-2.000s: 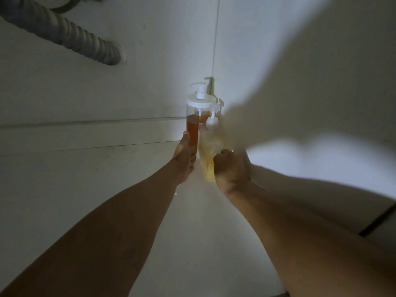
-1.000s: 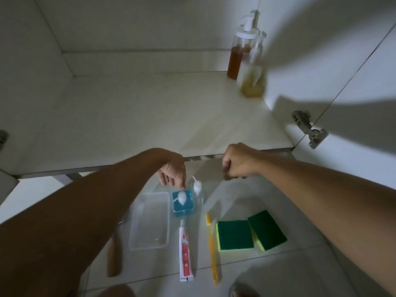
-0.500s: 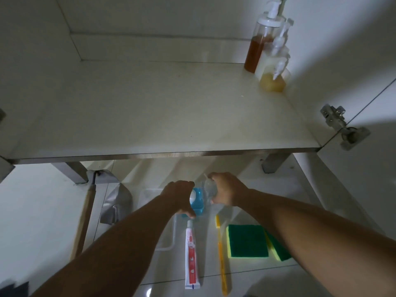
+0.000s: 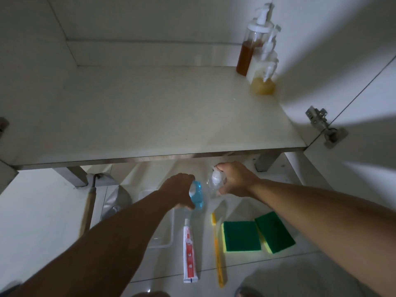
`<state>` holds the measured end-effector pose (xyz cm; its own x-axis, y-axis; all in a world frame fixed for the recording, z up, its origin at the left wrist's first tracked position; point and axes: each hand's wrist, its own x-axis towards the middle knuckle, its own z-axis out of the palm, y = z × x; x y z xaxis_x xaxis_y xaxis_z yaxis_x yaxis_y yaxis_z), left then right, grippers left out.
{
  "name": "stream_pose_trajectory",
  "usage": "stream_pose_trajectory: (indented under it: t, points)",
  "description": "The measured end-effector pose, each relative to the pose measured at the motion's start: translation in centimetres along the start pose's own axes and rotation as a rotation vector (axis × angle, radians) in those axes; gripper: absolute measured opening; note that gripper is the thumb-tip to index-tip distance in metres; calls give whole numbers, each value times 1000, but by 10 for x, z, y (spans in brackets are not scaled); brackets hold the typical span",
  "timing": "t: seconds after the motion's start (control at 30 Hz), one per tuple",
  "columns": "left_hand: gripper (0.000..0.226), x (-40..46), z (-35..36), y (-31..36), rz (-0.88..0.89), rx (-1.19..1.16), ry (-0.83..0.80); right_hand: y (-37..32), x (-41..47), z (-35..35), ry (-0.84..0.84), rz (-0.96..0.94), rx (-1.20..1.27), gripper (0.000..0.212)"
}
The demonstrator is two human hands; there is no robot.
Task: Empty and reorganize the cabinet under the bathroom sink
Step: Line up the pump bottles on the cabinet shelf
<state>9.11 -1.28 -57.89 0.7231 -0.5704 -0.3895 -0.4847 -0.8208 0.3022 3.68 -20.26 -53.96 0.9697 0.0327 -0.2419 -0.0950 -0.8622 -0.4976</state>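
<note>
The open cabinet has a pale floor panel (image 4: 150,116). In its back right corner stand an amber pump bottle (image 4: 249,50), a white pump bottle (image 4: 260,65) and a small yellow pump bottle (image 4: 263,84). On the tiled floor below the cabinet edge, my left hand (image 4: 179,192) grips a blue pump bottle (image 4: 198,195). My right hand (image 4: 234,179) grips a clear pump bottle (image 4: 213,185) beside it. Both bottles are partly hidden by my fingers.
On the floor lie a clear plastic tray (image 4: 162,228), a toothpaste tube (image 4: 189,254), a yellow toothbrush (image 4: 217,247) and two green sponges (image 4: 242,235). A wooden handle (image 4: 87,211) and a grey bag (image 4: 116,200) sit left. A door hinge (image 4: 321,123) juts out at right.
My hands left the pump bottles in the cabinet's corner, came down to the floor, and closed on the blue and clear bottles. The view tilted down.
</note>
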Motion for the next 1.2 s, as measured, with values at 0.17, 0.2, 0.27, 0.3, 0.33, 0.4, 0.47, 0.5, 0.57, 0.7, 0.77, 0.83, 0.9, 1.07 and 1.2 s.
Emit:
stream_pose_trajectory:
  t: [0.17, 0.2, 0.27, 0.3, 0.33, 0.4, 0.47, 0.5, 0.57, 0.7, 0.77, 0.83, 0.9, 1.07, 1.2]
  points:
    - [83, -19, -54, 26, 72, 23, 29, -20, -25, -54, 21, 53, -88, 47]
    - [82, -23, -67, 32, 87, 23, 34, -23, -30, -66, 15, 63, -89, 47]
    - [82, -28, -93, 43, 112, 17, 29, -28, -38, -92, 1, 74, -86, 45]
    - [82, -29, -106, 48, 123, 17, 25, -31, -41, -106, -1, 69, -97, 44]
    - [80, -29, -119, 54, 135, 17, 21, -33, -43, -119, -1, 67, -111, 42]
    - [72, -26, -144, 64, 155, -4, 27, -37, -44, -148, 8, 85, -113, 40]
    - [60, -19, -168, 73, 169, -22, 54, -38, -43, -175, 12, 105, -75, 40]
    - [58, -15, -180, 79, 174, -21, 69, -37, -41, -188, 20, 121, -59, 40]
    - [62, -4, -201, 88, 177, -14, 101, -32, -33, -212, 68, 155, -33, 40]
    - [56, 30, -229, 106, 162, -32, 176, -13, -11, -245, 214, 243, -25, 44]
    - [54, 51, -234, 114, 157, -54, 243, -2, 1, -256, 266, 301, -15, 44]
    - [60, 71, -236, 120, 139, -95, 315, 8, 12, -265, 322, 364, 1, 47]
    - [66, 91, -236, 126, 118, -135, 364, 21, 24, -269, 372, 410, 42, 54]
    - [61, 141, -229, 138, 125, -199, 412, 49, 53, -265, 425, 473, 139, 43]
    - [61, 172, -226, 143, 117, -207, 398, 63, 76, -261, 444, 479, 148, 37]
